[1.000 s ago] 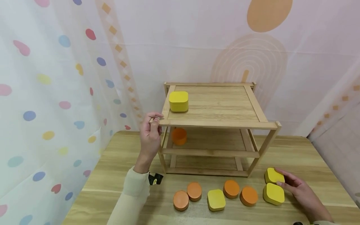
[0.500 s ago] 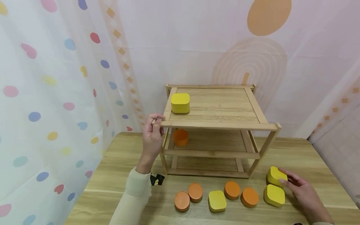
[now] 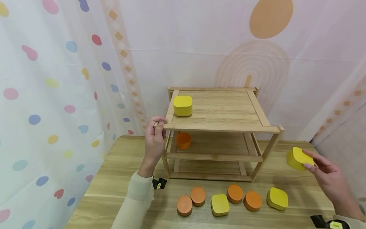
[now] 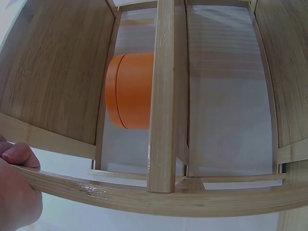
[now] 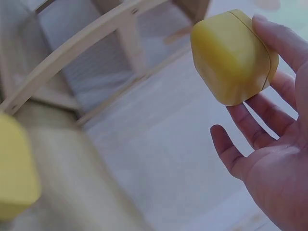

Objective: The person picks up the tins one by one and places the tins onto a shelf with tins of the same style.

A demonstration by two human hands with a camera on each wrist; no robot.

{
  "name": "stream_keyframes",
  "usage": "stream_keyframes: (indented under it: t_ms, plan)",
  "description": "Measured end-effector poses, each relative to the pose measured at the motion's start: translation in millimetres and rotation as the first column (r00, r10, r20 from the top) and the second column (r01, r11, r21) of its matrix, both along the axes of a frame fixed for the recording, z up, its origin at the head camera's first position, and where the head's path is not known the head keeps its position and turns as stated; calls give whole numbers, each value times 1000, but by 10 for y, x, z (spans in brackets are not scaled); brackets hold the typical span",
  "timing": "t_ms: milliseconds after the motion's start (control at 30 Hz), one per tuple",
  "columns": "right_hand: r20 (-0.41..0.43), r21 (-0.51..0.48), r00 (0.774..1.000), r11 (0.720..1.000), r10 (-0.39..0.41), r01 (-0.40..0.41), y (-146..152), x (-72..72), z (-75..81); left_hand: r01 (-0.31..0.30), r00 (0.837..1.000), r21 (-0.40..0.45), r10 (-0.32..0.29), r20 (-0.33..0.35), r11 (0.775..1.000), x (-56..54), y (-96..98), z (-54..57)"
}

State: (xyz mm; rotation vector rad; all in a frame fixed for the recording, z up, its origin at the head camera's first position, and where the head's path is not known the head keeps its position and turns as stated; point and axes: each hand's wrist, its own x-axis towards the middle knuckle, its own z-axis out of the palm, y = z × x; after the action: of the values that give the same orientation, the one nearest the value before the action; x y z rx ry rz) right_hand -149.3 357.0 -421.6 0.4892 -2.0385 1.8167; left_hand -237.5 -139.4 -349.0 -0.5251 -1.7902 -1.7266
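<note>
My left hand (image 3: 154,140) grips the front left corner of a three-tier wooden rack (image 3: 220,128); the left wrist view shows its fingers at the rack's post (image 4: 96,192). To the rack's right, my right hand (image 3: 328,173) holds a yellow square tin (image 3: 298,158) above the table, pinched between thumb and fingers. In the right wrist view this lidded tin (image 5: 231,57) is tilted. Another yellow tin (image 3: 183,106) stands on the top shelf at the left. Below it, an orange round tin (image 3: 183,141) stands on the middle shelf.
Along the table's front lie orange round tins (image 3: 184,205) in two pairs, with a yellow square tin (image 3: 220,205) between them. One more yellow tin (image 3: 277,198) lies to their right. A patterned curtain (image 3: 200,47) hangs behind the rack.
My right hand has lifted the yellow tin off the table, moving it up and to the right, away from the yellow tin beside it. The left hand has kept its grip on the rack.
</note>
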Motion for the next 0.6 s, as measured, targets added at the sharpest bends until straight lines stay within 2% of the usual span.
stream_keyframes:
  t_ms: [200,400,467,600]
  plan:
    - [-80,-4,997,1000,-4,4,-52,-6,310,3,1000,-2,-3,-2,1000,3,-1,-1]
    - [-185,-61,979,993,90,-103,-133,-55,631,2,1000,-4,-2,-4,1000,10,2,8]
    - [-205,-79,971,987,120,-138,-168,-75,734,1,1000,-4,-1,-5,1000,13,2,12]
    - [-203,-78,973,989,110,-128,-258,-102,923,-5,1000,-6,5,-3,1000,18,-2,14]
